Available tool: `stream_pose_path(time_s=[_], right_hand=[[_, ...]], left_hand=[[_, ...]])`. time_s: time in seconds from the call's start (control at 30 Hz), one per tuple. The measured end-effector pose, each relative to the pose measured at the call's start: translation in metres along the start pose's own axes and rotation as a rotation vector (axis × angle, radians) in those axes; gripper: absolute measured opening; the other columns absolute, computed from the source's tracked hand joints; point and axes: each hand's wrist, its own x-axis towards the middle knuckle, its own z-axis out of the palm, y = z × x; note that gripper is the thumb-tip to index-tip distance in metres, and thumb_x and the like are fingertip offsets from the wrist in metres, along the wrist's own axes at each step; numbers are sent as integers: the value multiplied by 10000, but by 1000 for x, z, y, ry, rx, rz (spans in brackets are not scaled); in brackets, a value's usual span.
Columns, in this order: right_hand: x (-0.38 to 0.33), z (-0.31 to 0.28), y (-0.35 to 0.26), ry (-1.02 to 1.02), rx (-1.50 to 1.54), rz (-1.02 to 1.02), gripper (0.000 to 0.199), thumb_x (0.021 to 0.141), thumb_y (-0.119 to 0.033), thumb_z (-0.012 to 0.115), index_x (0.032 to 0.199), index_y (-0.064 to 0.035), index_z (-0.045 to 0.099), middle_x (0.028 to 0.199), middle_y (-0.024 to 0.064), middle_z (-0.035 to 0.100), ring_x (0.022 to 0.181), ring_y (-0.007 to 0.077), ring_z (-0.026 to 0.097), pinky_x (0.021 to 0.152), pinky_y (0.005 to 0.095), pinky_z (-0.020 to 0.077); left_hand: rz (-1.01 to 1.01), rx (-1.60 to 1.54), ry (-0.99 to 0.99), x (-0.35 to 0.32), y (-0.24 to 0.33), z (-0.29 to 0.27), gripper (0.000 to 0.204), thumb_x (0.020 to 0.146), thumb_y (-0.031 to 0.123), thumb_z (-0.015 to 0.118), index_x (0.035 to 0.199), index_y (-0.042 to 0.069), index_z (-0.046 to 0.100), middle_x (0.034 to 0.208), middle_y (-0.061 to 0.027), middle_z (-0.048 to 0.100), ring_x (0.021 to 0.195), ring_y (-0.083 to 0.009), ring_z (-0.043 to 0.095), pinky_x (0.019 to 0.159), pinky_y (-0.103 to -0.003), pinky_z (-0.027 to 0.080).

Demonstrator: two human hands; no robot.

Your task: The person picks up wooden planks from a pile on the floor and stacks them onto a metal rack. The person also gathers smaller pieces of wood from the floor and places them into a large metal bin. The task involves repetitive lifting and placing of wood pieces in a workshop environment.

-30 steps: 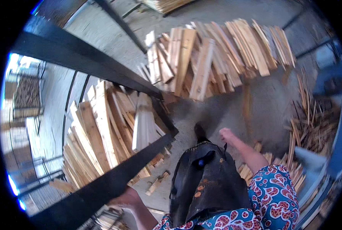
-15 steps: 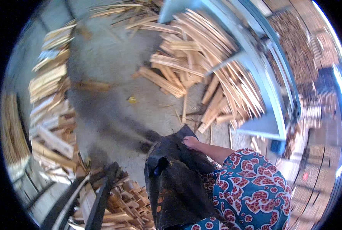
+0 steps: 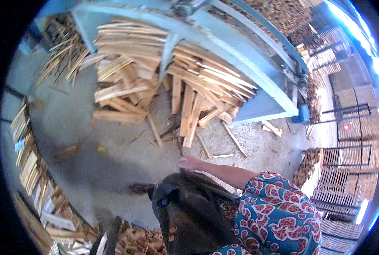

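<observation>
My right hand (image 3: 190,163) reaches forward from a blue sleeve with a red-and-white print. Its fingers look curled over the top edge of a dark apron (image 3: 193,208) that covers my front; the fingertips are small and partly blurred. Orange-brown spots mark the apron's lower part. My left hand does not show. Beyond the right hand, loose wooden slats (image 3: 189,112) lie heaped on the floor against a light-blue metal frame (image 3: 274,100). A dark shoe (image 3: 140,188) shows left of the apron.
More slats are piled in a long row (image 3: 36,170) at the left. Thin sticks (image 3: 234,140) lie scattered on the concrete floor. Wood pieces (image 3: 140,241) fill the near left. Stacked boards with dark metal racks (image 3: 347,157) stand at the right.
The view has swung to the right, so the slat heap and blue frame sit further left and the racks show more. My right hand stays at the apron's edge.
</observation>
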Motion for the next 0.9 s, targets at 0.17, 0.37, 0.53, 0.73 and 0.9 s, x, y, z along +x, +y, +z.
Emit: stream_pose_path(time_s=[0.17, 0.37, 0.53, 0.73, 0.9], right_hand=[[12, -94, 104, 188, 219, 142, 390, 762, -282, 530, 1097, -85, 491, 775, 29, 557, 594, 110, 517, 484, 245, 445], [-80, -202, 154, 539, 295, 350, 400, 772, -280, 518, 1129, -107, 462, 847, 37, 550, 677, 136, 534, 543, 285, 462], [-76, -249, 212, 636, 332, 532, 463, 785, -321, 493, 1182, -114, 378, 1003, 85, 503, 786, 196, 539, 617, 344, 465], [-20, -376, 296, 989, 522, 327, 410, 789, -451, 444, 1029, -119, 438, 929, 81, 510, 755, 210, 536, 583, 350, 436], [24, -496, 324, 1334, 299, 350, 452, 794, -462, 422, 1019, -73, 458, 921, 85, 476, 827, 187, 451, 698, 360, 377]], left_hand=[[-290, -52, -246, -24, -33, 45, 489, 797, 195, 505, 1196, -18, 319, 1196, -205, 365, 1088, -304, 390, 912, -432, 313], [-416, 212, -1040, -167, -106, 204, 508, 808, 320, 500, 1202, 35, 356, 1164, -125, 415, 1081, -243, 398, 933, -408, 288], [-541, 257, -1285, -254, -159, 324, 468, 791, 315, 526, 1162, 53, 411, 1038, -73, 496, 928, -161, 472, 837, -347, 359], [-622, 202, -1353, -328, -255, 404, 441, 795, 332, 506, 1138, 65, 432, 1011, -65, 503, 924, -160, 474, 820, -322, 362], [-656, 170, -1329, -393, -354, 464, 516, 770, 383, 520, 1157, 59, 409, 1055, -83, 487, 962, -177, 458, 828, -334, 352]])
